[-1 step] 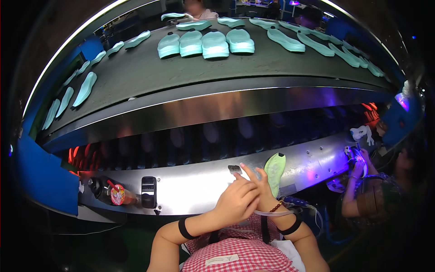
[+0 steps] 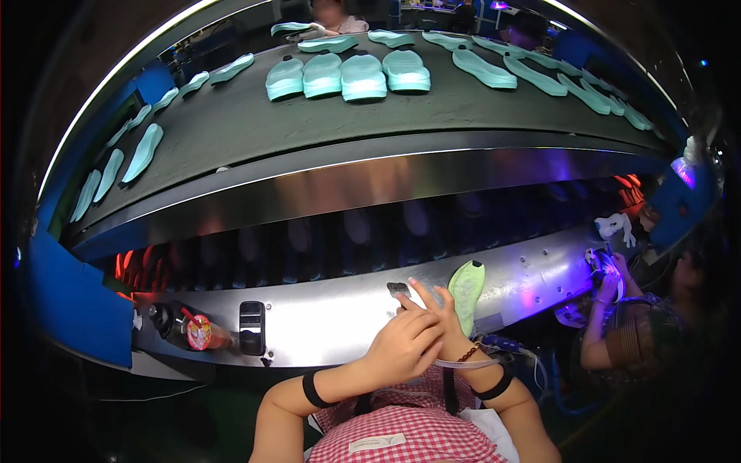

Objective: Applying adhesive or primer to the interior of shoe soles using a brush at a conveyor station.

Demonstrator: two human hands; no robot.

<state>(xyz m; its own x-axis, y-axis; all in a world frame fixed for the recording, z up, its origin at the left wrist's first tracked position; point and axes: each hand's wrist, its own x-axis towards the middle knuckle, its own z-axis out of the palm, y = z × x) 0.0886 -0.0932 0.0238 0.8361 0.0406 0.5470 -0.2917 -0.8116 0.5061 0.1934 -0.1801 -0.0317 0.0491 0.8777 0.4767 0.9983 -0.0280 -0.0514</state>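
Note:
Both hands meet over the near side of the metal bench. My left hand [image 2: 403, 341] is closed, its curled fingers pressed against my right hand; whatever they may pinch is hidden. My right hand [image 2: 446, 315] has its index finger stretched forward and another finger apart from it. Just beyond the fingertips lies a small dark brush-like piece [image 2: 397, 288], partly covered; I cannot tell whether either hand touches it. Right beside my right hand, a pale green shoe sole [image 2: 468, 287] with a black tip rests on the bench.
The metal bench [image 2: 309, 324] also holds a black phone-like object [image 2: 252, 327], a drink cup with a red straw [image 2: 199, 333] and a dark bottle [image 2: 162, 316]. Beyond, a dark conveyor belt [image 2: 309, 127] carries several turquoise soles [image 2: 363, 77]. A co-worker's hand [image 2: 610, 285] is at right.

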